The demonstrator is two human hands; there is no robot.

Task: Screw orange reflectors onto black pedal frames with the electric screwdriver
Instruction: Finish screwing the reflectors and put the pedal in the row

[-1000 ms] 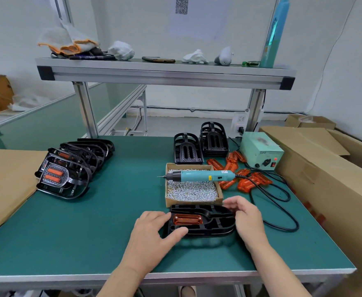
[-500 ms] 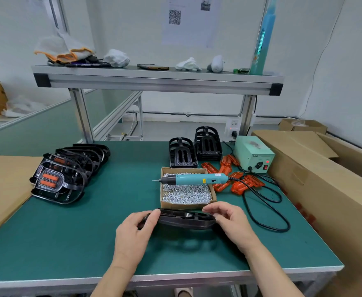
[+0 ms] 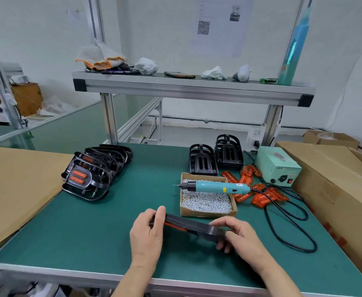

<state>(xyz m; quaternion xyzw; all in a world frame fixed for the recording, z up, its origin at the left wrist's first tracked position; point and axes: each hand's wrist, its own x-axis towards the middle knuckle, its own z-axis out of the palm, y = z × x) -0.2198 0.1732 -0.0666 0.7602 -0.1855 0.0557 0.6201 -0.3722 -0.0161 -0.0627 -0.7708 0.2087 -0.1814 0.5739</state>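
Hands: two, a left hand (image 3: 146, 232) and a right hand (image 3: 237, 234), lower centre.
Black pedal frame (image 3: 195, 227) between them: one.
Electric screwdriver (image 3: 216, 187), right of centre: one.
Cardboard tray (image 3: 207, 213) of screws: one; the screws are too many to count.
Upright stacks of bare frames, centre right: two, left stack (image 3: 203, 163) and right stack (image 3: 229, 153); the number in each is unclear.
Leaning row of finished pedals (image 3: 94, 174), centre left: one row of at least five, overlapping.
Loose orange reflectors (image 3: 261, 196), right: an overlapping heap, count uncertain.
Green power box (image 3: 277, 166): one.

The green table (image 3: 111, 232) carries assembled pedals (image 3: 85, 179), black frames (image 3: 216, 157), screw box (image 3: 207, 212), orange reflectors (image 3: 267, 197).
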